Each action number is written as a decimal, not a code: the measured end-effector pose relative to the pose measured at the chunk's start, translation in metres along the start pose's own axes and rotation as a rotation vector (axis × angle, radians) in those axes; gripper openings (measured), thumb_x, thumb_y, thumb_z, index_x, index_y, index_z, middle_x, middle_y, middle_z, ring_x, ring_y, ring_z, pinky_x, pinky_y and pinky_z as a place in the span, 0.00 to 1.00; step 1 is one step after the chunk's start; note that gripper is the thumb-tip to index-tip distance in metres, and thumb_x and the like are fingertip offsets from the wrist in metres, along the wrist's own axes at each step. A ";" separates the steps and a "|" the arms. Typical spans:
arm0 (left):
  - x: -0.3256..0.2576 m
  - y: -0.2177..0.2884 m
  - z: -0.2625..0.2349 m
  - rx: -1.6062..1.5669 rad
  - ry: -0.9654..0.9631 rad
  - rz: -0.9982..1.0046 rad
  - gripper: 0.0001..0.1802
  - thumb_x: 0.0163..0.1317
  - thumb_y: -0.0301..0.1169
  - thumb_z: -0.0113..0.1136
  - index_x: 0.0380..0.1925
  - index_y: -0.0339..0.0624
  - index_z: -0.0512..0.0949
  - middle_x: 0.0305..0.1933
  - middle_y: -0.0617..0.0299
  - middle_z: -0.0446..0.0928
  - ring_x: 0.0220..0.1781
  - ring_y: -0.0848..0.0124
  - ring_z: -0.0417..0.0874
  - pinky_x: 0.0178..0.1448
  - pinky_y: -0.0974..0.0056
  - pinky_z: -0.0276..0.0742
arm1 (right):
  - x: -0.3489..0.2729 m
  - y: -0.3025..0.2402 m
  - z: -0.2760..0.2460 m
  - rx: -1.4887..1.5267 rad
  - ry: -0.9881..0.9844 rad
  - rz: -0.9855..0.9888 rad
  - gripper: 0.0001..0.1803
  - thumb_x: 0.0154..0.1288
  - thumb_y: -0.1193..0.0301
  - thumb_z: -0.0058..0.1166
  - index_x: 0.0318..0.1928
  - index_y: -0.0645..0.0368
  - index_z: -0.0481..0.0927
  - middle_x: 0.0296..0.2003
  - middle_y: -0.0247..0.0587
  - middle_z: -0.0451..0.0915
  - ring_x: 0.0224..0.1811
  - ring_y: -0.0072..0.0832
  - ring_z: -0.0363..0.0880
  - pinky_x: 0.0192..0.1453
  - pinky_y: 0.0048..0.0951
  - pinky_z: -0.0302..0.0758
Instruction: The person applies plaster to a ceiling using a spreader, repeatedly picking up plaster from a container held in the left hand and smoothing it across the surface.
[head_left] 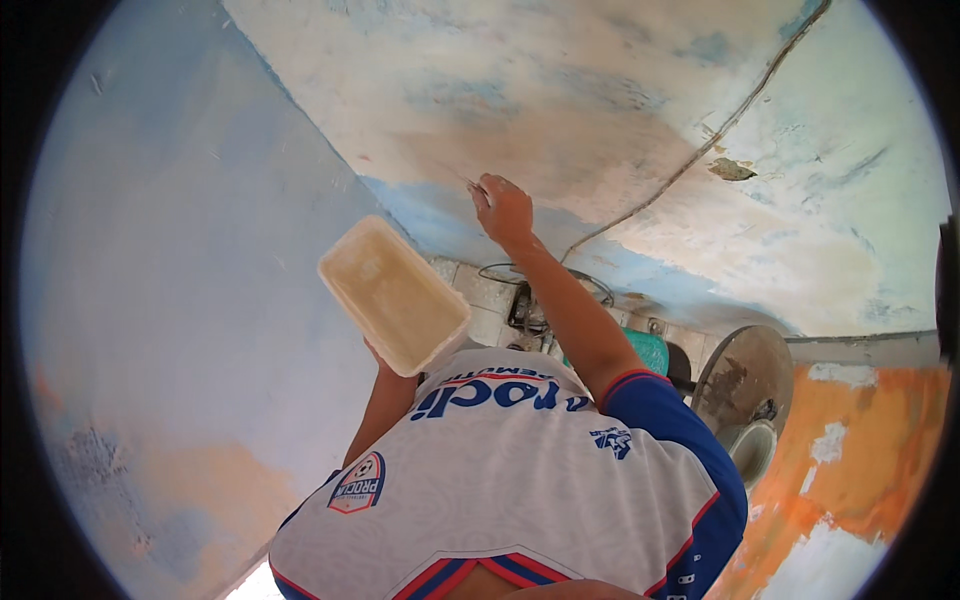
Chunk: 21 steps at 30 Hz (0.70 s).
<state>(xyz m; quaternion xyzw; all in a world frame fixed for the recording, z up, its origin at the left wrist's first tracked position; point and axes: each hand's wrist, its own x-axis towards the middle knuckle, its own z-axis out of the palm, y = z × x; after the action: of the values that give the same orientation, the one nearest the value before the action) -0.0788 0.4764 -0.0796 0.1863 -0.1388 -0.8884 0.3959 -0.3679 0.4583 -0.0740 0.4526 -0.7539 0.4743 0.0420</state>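
My left hand [376, 356] carries a pale rectangular tub [345, 285] from below and behind. Most of its fingers are hidden by the tub. Light beige residue coats the inside of the tub. My right hand [505, 212] is stretched forward, its fingers closed around a small thin blade [472, 186] seen nearly edge-on, with whitish smears. The blade is at or very near the patchy wall [560, 130], which has beige and blue areas. I cannot tell whether it touches.
A cable [690, 160] runs down the wall past a chipped hole [733, 169]. A bluish wall [190, 220] stands at the left. Below lie black cords [525, 305], a green object [648, 350], a round grey disc [735, 375] and a whitish bucket [752, 452].
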 end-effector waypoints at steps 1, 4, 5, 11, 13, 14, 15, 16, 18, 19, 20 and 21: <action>0.007 0.008 0.000 0.007 -0.009 -0.012 0.36 0.72 0.54 0.52 0.71 0.44 0.64 0.71 0.53 0.69 0.73 0.54 0.69 0.80 0.43 0.57 | 0.008 -0.001 0.008 -0.044 -0.008 0.012 0.07 0.66 0.66 0.62 0.36 0.57 0.84 0.33 0.50 0.84 0.32 0.53 0.82 0.35 0.42 0.78; 0.026 0.032 -0.002 0.013 -0.029 -0.043 0.36 0.72 0.54 0.52 0.71 0.44 0.65 0.71 0.53 0.69 0.73 0.54 0.69 0.80 0.43 0.57 | 0.021 0.033 0.011 -0.190 0.271 0.079 0.08 0.68 0.67 0.61 0.39 0.58 0.85 0.32 0.50 0.84 0.32 0.52 0.82 0.35 0.42 0.78; 0.033 0.037 -0.005 0.009 -0.032 -0.056 0.36 0.72 0.54 0.52 0.71 0.44 0.65 0.71 0.53 0.69 0.73 0.54 0.69 0.80 0.43 0.57 | 0.022 0.041 -0.011 -0.184 0.326 0.083 0.08 0.67 0.68 0.61 0.39 0.59 0.86 0.32 0.50 0.84 0.32 0.49 0.83 0.35 0.40 0.77; 0.087 0.074 -0.005 0.001 -0.091 -0.156 0.36 0.72 0.54 0.52 0.71 0.44 0.65 0.71 0.53 0.69 0.73 0.54 0.69 0.80 0.43 0.58 | -0.008 0.012 -0.179 0.159 0.660 0.369 0.12 0.68 0.72 0.65 0.47 0.66 0.84 0.37 0.40 0.88 0.35 0.19 0.84 0.36 0.20 0.81; 0.101 0.087 -0.009 0.005 -0.098 -0.168 0.36 0.72 0.54 0.52 0.71 0.44 0.65 0.71 0.53 0.69 0.73 0.54 0.70 0.80 0.43 0.58 | -0.017 -0.004 -0.173 0.054 0.587 0.461 0.10 0.68 0.74 0.64 0.47 0.65 0.85 0.39 0.40 0.88 0.36 0.21 0.85 0.39 0.24 0.82; 0.109 0.092 -0.010 -0.003 -0.103 -0.179 0.36 0.72 0.54 0.52 0.71 0.44 0.65 0.71 0.53 0.69 0.73 0.54 0.70 0.80 0.43 0.58 | -0.021 -0.006 -0.155 -0.004 0.488 0.374 0.10 0.67 0.74 0.64 0.47 0.64 0.85 0.39 0.40 0.88 0.36 0.21 0.85 0.41 0.26 0.82; 0.118 0.097 -0.011 -0.003 -0.112 -0.195 0.36 0.72 0.54 0.52 0.71 0.44 0.65 0.71 0.53 0.69 0.73 0.54 0.70 0.80 0.43 0.59 | -0.025 -0.012 -0.125 -0.062 0.390 0.291 0.10 0.67 0.74 0.64 0.47 0.64 0.86 0.39 0.40 0.88 0.36 0.22 0.85 0.42 0.28 0.83; 0.125 0.101 -0.012 -0.001 -0.119 -0.202 0.36 0.72 0.54 0.52 0.71 0.44 0.65 0.71 0.53 0.69 0.73 0.54 0.70 0.79 0.43 0.59 | -0.020 -0.029 -0.087 0.012 0.297 0.208 0.10 0.68 0.75 0.63 0.48 0.58 0.89 0.40 0.39 0.89 0.43 0.24 0.85 0.44 0.28 0.82; 0.138 0.112 -0.015 0.004 -0.130 -0.220 0.35 0.72 0.54 0.52 0.71 0.44 0.65 0.71 0.53 0.69 0.73 0.54 0.70 0.79 0.43 0.59 | -0.009 -0.049 -0.015 0.032 0.135 0.250 0.09 0.64 0.73 0.66 0.44 0.55 0.89 0.35 0.45 0.87 0.34 0.35 0.86 0.39 0.33 0.80; 0.143 0.116 -0.014 0.015 -0.138 -0.232 0.35 0.72 0.54 0.52 0.71 0.44 0.65 0.71 0.53 0.70 0.73 0.54 0.70 0.79 0.43 0.59 | -0.005 -0.040 0.021 -0.021 0.101 0.234 0.09 0.64 0.72 0.66 0.45 0.56 0.89 0.34 0.45 0.86 0.33 0.37 0.86 0.39 0.35 0.80; 0.144 0.122 -0.016 0.016 -0.136 -0.227 0.35 0.72 0.54 0.52 0.71 0.44 0.65 0.71 0.53 0.70 0.72 0.54 0.70 0.79 0.43 0.59 | 0.003 -0.031 0.045 -0.065 0.053 0.210 0.10 0.63 0.71 0.67 0.46 0.56 0.88 0.33 0.46 0.85 0.32 0.39 0.85 0.38 0.36 0.79; 0.149 0.126 -0.016 0.016 -0.140 -0.233 0.35 0.72 0.54 0.52 0.71 0.44 0.65 0.70 0.53 0.70 0.72 0.54 0.70 0.79 0.43 0.59 | 0.015 -0.023 0.048 -0.133 0.103 0.218 0.11 0.64 0.70 0.66 0.46 0.57 0.88 0.33 0.46 0.85 0.31 0.39 0.85 0.38 0.36 0.79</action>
<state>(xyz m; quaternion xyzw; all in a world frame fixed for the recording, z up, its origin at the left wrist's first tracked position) -0.0811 0.2805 -0.0768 0.1419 -0.1505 -0.9381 0.2779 -0.3424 0.4091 -0.0778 0.3394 -0.8252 0.4477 0.0586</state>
